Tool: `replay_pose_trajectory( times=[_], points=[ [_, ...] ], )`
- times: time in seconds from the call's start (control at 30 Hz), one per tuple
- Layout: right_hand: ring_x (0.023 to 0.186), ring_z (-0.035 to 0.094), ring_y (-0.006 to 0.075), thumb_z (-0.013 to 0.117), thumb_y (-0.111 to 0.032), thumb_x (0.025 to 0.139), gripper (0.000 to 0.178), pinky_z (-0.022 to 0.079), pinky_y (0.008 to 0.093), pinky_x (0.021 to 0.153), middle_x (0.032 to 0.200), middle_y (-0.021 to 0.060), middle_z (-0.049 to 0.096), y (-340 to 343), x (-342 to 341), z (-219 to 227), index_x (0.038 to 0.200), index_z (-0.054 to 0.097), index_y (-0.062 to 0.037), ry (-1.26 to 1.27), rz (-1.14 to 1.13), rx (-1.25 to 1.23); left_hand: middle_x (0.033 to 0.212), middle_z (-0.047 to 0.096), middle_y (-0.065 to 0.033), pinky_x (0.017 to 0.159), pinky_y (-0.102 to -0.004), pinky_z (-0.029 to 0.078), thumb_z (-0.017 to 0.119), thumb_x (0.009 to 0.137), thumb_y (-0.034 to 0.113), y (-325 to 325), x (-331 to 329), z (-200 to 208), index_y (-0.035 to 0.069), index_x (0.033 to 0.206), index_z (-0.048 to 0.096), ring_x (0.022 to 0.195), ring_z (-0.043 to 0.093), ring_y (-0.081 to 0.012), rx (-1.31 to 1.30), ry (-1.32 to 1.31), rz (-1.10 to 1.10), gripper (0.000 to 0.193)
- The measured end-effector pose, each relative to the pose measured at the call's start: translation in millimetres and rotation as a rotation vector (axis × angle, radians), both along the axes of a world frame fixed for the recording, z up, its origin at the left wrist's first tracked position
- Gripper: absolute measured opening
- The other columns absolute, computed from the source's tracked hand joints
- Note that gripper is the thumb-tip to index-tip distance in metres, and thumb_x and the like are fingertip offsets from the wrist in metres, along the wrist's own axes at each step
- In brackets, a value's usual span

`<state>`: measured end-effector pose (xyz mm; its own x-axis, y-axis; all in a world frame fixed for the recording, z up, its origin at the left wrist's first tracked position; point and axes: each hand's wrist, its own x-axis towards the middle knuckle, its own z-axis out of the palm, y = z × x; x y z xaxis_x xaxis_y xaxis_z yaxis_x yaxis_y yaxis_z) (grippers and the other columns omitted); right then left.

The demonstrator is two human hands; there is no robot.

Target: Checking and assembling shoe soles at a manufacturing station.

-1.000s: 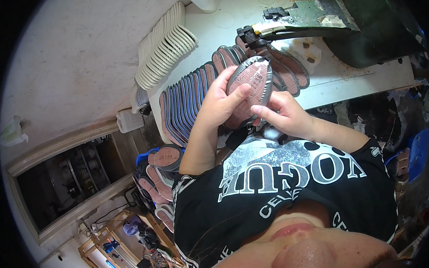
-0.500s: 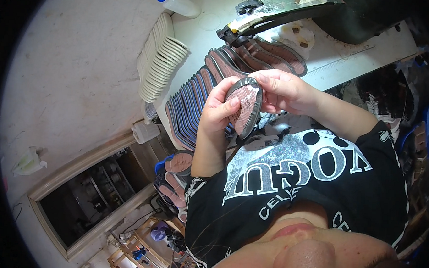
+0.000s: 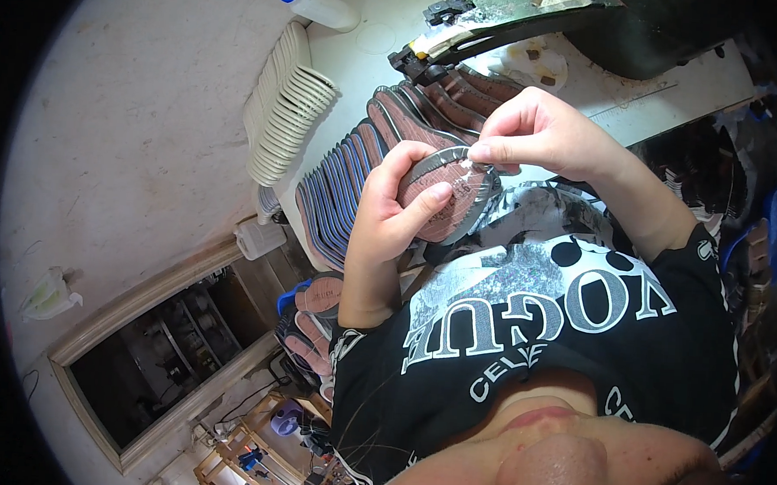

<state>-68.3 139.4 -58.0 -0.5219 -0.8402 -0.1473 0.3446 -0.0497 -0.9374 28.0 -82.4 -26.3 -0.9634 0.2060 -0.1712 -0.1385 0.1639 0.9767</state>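
Observation:
A reddish-brown shoe insole (image 3: 437,212) with a dark gathered rim is held up in front of my chest. My left hand (image 3: 388,209) is closed around its left side, thumb flat on the brown face and fingers behind. My right hand (image 3: 549,137) pinches thumb and forefinger together at the insole's upper right rim, by a whitish patch; what lies between the fingertips is too small to make out. Just beyond my hands, a row of similar insoles (image 3: 394,121) leans on the white table (image 3: 619,122), with blue-edged ones (image 3: 330,192) to the left.
Cream curved pieces (image 3: 286,108) stand nested against the wall. A white bottle (image 3: 325,7) with a blue cap lies behind them. A dark green machine (image 3: 511,22) reaches across the table's far side. More insoles (image 3: 319,296) are piled at my left, near a white jug (image 3: 259,237).
My right hand has lifted slightly and drawn its fingers into a pinch at the rim. The insole has turned so more of its brown face shows; my left hand still holds it.

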Motion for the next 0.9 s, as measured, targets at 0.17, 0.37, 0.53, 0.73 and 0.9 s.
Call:
replay_pose_trajectory(
  times=[0.17, 0.37, 0.53, 0.73, 0.9],
  points=[
    [0.058, 0.051, 0.0056, 0.067, -0.018, 0.089, 0.022, 0.040, 0.0214, 0.054, 0.063, 0.0002, 0.059, -0.6, 1.4, 1.3, 0.079, 0.070, 0.0016, 0.114, -0.033, 0.100, 0.090, 0.062, -0.0056, 0.075, -0.0242, 0.045, 0.068, 0.084, 0.015, 3.8, -1.2, 2.0, -0.002, 0.105, 0.055, 0.083, 0.057, -0.0113, -0.118, 0.028, -0.023, 0.030],
    [0.060, 0.052, 0.0054, 0.067, -0.024, 0.090, 0.024, 0.042, 0.0194, 0.056, 0.070, -0.0008, 0.062, 1.7, 1.2, -15.8, 0.083, 0.069, -0.0019, -0.161, 0.025, -0.041, 0.093, 0.061, -0.0056, 0.077, -0.0242, 0.044, 0.069, 0.084, 0.016, 6.6, 4.7, -2.9, -0.001, 0.106, 0.055, 0.086, 0.056, -0.0111, 0.055, -0.019, 0.025, 0.031],
    [0.066, 0.050, 0.0049, 0.069, -0.028, 0.089, 0.024, 0.041, 0.0182, 0.061, 0.072, -0.0017, 0.059, -1.4, 12.6, -29.0, 0.088, 0.068, -0.0040, -0.469, 0.052, -0.299, 0.094, 0.060, -0.0055, 0.077, -0.0242, 0.044, 0.070, 0.084, 0.017, 4.4, 6.5, -6.0, -0.001, 0.106, 0.054, 0.085, 0.055, -0.0110, 0.063, 0.028, 0.040, 0.032],
    [0.065, 0.054, 0.0055, 0.072, -0.023, 0.085, 0.021, 0.041, 0.0184, 0.058, 0.074, 0.0008, 0.063, 3.5, 5.5, -10.8, 0.087, 0.071, -0.0022, -0.409, 0.044, -0.153, 0.098, 0.063, -0.0082, 0.082, -0.0259, 0.047, 0.069, 0.084, 0.014, 10.8, 1.8, 1.9, -0.002, 0.111, 0.054, 0.091, 0.060, -0.0145, -0.028, 0.185, -0.028, 0.035],
    [0.060, 0.054, 0.0052, 0.071, -0.020, 0.085, 0.018, 0.041, 0.0192, 0.054, 0.068, 0.0009, 0.064, 8.9, -4.5, 5.6, 0.083, 0.071, -0.0020, -0.138, 0.091, -0.056, 0.098, 0.067, -0.0145, 0.080, -0.0288, 0.050, 0.068, 0.084, 0.011, 10.1, 4.6, 5.2, -0.003, 0.115, 0.053, 0.090, 0.066, -0.0193, -0.168, 0.228, -0.085, 0.037]
  ],
)
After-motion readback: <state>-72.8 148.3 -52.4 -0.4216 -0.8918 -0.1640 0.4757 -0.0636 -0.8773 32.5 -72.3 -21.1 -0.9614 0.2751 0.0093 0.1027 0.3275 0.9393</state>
